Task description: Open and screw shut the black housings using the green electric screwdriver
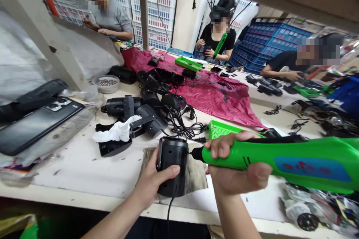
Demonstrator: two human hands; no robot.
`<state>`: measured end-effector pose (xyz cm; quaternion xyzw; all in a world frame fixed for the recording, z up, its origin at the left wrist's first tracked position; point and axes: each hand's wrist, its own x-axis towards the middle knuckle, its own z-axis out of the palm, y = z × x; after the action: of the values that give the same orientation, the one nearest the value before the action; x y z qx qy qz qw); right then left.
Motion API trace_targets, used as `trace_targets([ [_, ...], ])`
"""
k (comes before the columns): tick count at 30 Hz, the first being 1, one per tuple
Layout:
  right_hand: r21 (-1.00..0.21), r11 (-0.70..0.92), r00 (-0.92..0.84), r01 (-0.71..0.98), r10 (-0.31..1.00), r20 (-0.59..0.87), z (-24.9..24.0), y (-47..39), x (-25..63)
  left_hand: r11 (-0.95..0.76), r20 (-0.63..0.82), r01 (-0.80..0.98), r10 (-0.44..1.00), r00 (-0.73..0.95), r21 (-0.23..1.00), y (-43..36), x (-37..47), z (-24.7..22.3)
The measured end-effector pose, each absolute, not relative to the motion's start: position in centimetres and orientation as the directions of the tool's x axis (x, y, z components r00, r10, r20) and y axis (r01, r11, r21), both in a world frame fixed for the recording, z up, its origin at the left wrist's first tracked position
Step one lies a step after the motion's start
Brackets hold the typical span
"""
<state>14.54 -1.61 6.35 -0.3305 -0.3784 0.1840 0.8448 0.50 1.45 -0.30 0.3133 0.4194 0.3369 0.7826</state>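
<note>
The white tabletop (75,168) carries a phone (42,123), a tub of screws (106,83), black housings (151,121), tangled cables (182,125), green trays (223,130) and a pink sheet (215,95) (rather crumpled, that one).

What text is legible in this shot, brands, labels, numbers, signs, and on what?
"HY": lower white crate at the back, small and soft, so a tentative reading.
Green power tool: red marks on its blue label, too blurred to read.
Black housing: none that I can make out.
Phone: none legible.
No other readable text, numbers or signs.
</note>
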Motion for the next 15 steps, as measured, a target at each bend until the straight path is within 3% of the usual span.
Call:
trace_targets([
  [10,-0.643,0.766,0.621,-0.017,0.512,0.594,5.1,-1.8,14.1,0.498,-0.345,-0.272,0.821,0.455,0.824,1.3,0.1,-0.8],
  [15,-0.683,0.726,0.62,0.075,0.502,0.602,6.3,-3.3,14.5,0.48,-0.324,-0.216,0.801,0.503,0.85,1.6,0.0,-0.7],
])
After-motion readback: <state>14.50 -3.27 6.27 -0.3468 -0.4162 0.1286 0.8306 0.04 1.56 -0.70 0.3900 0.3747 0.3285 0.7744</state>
